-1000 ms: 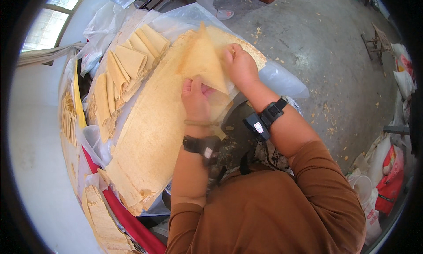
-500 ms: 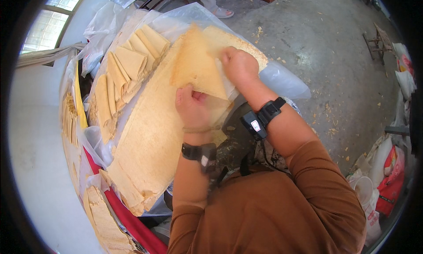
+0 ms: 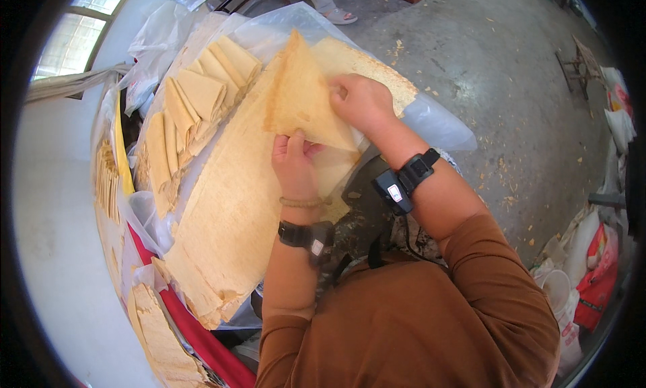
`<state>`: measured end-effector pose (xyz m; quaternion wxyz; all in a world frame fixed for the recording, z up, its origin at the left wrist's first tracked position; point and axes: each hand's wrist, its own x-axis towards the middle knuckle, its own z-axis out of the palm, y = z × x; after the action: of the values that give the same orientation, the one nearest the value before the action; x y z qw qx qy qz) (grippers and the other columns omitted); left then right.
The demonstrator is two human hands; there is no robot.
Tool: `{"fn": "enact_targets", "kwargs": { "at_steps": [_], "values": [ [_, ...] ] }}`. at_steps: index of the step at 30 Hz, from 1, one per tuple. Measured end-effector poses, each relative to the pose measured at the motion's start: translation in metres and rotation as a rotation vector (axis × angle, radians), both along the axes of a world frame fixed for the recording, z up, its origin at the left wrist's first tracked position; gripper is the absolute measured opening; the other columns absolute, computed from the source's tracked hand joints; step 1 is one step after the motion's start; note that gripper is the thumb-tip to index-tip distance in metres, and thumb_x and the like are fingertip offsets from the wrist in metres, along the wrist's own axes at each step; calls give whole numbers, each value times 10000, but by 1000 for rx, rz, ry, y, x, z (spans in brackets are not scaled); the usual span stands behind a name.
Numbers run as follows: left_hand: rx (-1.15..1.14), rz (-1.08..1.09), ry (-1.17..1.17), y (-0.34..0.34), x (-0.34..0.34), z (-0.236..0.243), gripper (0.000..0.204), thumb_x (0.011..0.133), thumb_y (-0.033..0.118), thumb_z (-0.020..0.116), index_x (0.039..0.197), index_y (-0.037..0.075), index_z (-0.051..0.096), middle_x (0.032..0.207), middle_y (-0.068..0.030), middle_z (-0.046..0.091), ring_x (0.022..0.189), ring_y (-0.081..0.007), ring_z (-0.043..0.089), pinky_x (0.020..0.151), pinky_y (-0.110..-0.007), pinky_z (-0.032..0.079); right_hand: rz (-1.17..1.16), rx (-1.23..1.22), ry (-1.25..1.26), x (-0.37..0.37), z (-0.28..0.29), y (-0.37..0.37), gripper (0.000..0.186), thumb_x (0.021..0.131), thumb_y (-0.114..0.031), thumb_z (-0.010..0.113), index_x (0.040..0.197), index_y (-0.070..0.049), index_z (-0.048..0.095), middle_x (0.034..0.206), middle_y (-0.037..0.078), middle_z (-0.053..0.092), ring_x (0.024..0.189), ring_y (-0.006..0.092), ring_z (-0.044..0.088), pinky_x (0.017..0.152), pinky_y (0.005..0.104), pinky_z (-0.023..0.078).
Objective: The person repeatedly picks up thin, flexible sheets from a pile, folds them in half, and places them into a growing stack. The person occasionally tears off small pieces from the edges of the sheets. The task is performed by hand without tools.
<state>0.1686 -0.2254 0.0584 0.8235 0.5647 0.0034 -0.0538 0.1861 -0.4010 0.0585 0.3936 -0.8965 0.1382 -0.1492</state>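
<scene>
A thin, yellow-brown flatbread sheet (image 3: 303, 95) is lifted in a pointed, roughly triangular shape over a broad stack of flatbread sheets (image 3: 222, 203). My left hand (image 3: 294, 166) pinches its lower edge, thumb on top. At its right edge my right hand (image 3: 364, 102) is closed, with the fingertips curled against the sheet. The stack's pale, crumbly edges lie on clear plastic. To the left of it, several folded flatbreads (image 3: 198, 95) overlap in a row.
Plastic sheeting (image 3: 437, 122) sticks out past the stack's right side. More folded sheets (image 3: 158, 327) lie at lower left by a red strip (image 3: 171, 307). Crumbs dot the concrete floor (image 3: 484, 72). Bags (image 3: 595, 273) stand at far right; a person's foot (image 3: 338, 16) shows at the top.
The held flatbread has shifted slightly, its peak a little higher and its lower right corner further right. My right hand has moved slightly left against the sheet; my left hand stays at the lower edge.
</scene>
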Motion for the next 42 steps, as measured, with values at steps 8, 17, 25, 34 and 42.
{"fn": "enact_targets", "kwargs": {
  "at_steps": [8,17,25,34,42],
  "values": [
    [449,-36,-136,4,-19,-3,101,986,82,637,1022,-13,643,914,-77,697,750,-171,697,686,-323,599,-71,-134,152,14,0,7,250,899,-328,598,930,-144,763,964,118,748,891,345,711,758,478,563],
    [321,-40,36,13,-12,13,255,972,205,702,1063,-30,661,898,-95,710,739,-196,714,673,-323,602,-23,-10,3,17,-4,9,278,942,-370,611,940,-137,761,940,136,749,920,343,711,798,475,553],
    [483,109,-200,28,0,27,232,954,209,721,1066,7,709,938,-102,740,708,-187,706,597,-323,597,-64,-82,71,21,-7,8,254,938,-324,581,939,-130,746,918,134,747,875,351,718,763,478,557],
    [310,120,-2,42,-8,5,192,956,183,715,1068,27,714,1056,-59,722,834,-138,691,636,-271,567,-27,-195,-48,29,0,12,226,884,-285,600,958,-130,746,979,118,754,923,341,720,799,474,567],
    [590,85,-142,38,-16,0,194,951,157,710,1025,-21,737,957,-42,727,853,-128,631,778,-299,512,162,-295,-70,69,-4,12,172,877,-174,601,892,-76,742,954,138,732,889,342,711,782,471,558]
  ]
}}
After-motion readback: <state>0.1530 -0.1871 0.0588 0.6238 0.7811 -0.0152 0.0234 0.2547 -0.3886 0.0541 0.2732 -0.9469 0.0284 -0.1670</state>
